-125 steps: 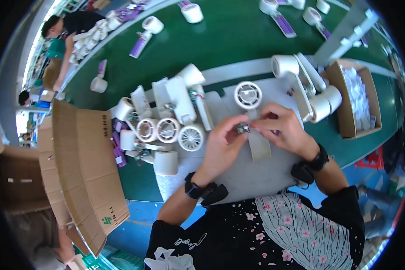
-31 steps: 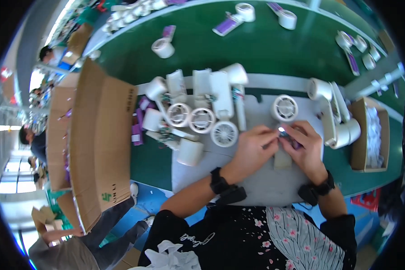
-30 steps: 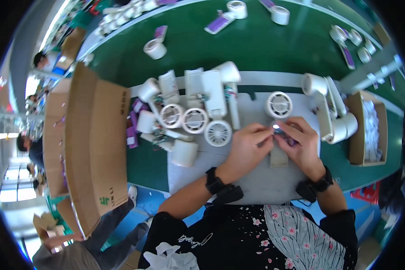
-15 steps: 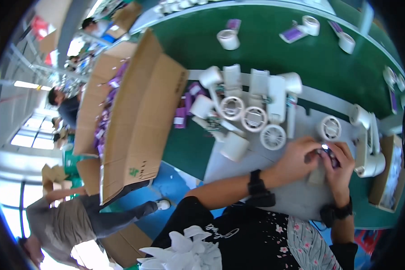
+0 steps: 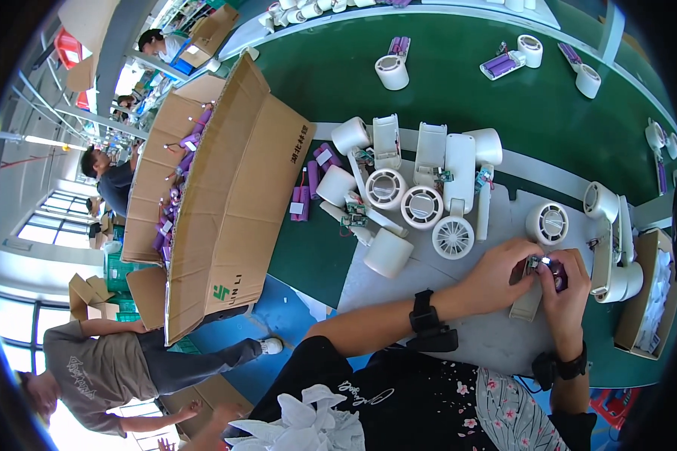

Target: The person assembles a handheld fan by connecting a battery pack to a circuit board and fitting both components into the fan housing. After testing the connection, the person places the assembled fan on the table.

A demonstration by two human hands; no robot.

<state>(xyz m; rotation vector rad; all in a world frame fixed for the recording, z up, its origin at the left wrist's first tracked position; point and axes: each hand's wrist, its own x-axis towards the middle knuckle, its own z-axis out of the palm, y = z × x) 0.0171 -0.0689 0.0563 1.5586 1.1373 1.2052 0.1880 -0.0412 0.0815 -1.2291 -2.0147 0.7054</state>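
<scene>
My left hand (image 5: 504, 272) pinches a small green circuit board (image 5: 532, 264) between thumb and fingertips. Close against it, my right hand (image 5: 568, 289) is closed round a purple battery pack (image 5: 559, 278), mostly hidden by the fingers. A bright spot shows where the two pieces meet. Below the hands, a white handle shell (image 5: 527, 304) lies on the grey work surface (image 5: 478, 331). Just beyond them is a white round fan head (image 5: 547, 223). Several part-built white handheld fans, one with a slotted round grille (image 5: 453, 237), lie to the left, some with circuit boards showing.
A tall cardboard box (image 5: 241, 195) of purple battery packs stands at the left. Loose packs (image 5: 299, 203) lie beside it. Fan units rest on the green belt (image 5: 459, 75) beyond. At the right is a small carton (image 5: 645, 301) with white pieces. A person (image 5: 101, 361) stands lower left.
My hands stay together in nearly the same place, and the circuit board now shows between my left fingers. At lower left, the other person's hands have come into view.
</scene>
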